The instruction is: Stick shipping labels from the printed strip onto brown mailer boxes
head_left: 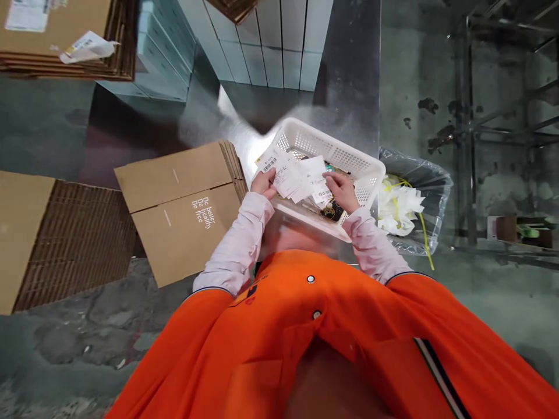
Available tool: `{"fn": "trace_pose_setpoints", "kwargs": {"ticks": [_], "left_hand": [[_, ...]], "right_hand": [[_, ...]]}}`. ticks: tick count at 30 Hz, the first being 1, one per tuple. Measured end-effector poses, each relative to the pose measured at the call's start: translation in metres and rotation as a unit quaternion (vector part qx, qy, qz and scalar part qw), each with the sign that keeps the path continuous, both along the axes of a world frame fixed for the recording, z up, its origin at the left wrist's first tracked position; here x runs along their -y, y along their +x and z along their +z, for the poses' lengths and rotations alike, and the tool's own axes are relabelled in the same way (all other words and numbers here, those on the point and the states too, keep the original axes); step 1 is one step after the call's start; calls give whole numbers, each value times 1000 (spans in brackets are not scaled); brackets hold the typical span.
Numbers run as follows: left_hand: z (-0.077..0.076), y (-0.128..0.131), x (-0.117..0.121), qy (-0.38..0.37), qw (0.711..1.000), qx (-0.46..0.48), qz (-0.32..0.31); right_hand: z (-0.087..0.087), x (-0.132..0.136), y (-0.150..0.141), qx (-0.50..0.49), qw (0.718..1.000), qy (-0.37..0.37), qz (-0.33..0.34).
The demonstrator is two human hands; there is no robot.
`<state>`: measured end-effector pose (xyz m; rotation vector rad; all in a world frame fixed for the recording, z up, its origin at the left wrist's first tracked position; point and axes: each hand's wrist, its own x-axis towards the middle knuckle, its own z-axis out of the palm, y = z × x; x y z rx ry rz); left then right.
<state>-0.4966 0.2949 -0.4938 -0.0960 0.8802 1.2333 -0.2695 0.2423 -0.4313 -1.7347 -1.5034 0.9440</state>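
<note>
My left hand (264,184) is closed on a fanned bunch of printed paper labels (289,176), some with barcodes. A separate printed slip (315,174) lies at the right end of the fan, its edge pinched by my right hand (343,191). Both hands are above a white perforated plastic basket (364,169). Under the papers, the basket holds dark and coloured packets (332,210), partly hidden by the slips and my right hand.
Flattened cardboard boxes (181,215) lie left of the basket, with larger stacks (74,238) further left. White boxes (279,49) stand at the back of the metal table (351,75). A lined bin (437,195) with crumpled paper stands right, near a metal rack (471,145).
</note>
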Motion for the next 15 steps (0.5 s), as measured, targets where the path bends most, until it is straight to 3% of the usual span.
{"fn": "trace_pose_setpoints", "kwargs": {"ticks": [5, 8, 11, 15], "left_hand": [[5, 11, 10, 18, 1000, -6, -19], [6, 9, 16, 42, 994, 9, -96], [8, -8, 19, 65, 989, 1, -136], [20, -37, 23, 137, 978, -53, -145]], "right_hand": [[3, 4, -22, -30, 994, -70, 81], [-1, 3, -21, -36, 995, -31, 91], [-3, -1, -4, -26, 995, 31, 89], [13, -9, 18, 37, 995, 5, 90]]}}
